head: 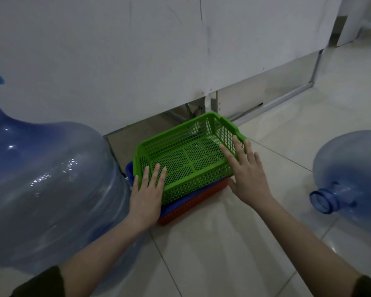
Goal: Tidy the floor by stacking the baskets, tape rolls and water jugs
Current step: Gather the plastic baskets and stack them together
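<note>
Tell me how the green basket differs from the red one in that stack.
The green basket sits on top of the stack, fully in view. The red basket is at the bottom, on the floor, with only its near wall showing. The green one sits askew and high, not nested down, while the red one lies flat. Apart from colour they look alike: both are rectangular baskets of perforated plastic.

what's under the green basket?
A blue basket, with a red basket beneath it. Only their edges show; the green basket covers their insides.
</note>
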